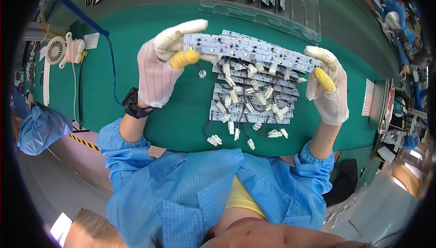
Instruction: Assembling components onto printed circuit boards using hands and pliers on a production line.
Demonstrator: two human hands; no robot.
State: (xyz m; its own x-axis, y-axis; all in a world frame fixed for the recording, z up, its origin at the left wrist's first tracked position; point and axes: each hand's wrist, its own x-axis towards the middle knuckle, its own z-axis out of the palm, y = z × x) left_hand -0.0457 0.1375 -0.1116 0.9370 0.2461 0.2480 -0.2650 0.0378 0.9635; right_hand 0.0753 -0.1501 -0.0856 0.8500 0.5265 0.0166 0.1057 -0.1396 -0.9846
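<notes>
Between my two gloved hands I hold up a long white LED circuit board [252, 51], slightly tilted down to the right. My left hand [170, 57], in a white striped glove with a yellow cover on the thumb, pinches its left end. The right end is gripped by my right hand [326, 80], gloved and yellow-thumbed likewise. Below the held board lies a stack of similar boards [290, 96] on the green mat. Dark wires with white plug connectors [250, 143] hang out from the boards toward me.
A clear plastic tray [272, 20] with more boards stands at the far side of the green mat [181, 125]. To the left are a small white fan [56, 49] and a blue coiled cord [112, 66]. A paper sheet [368, 97] lies at the right. Other people [399, 9] sit at the far right.
</notes>
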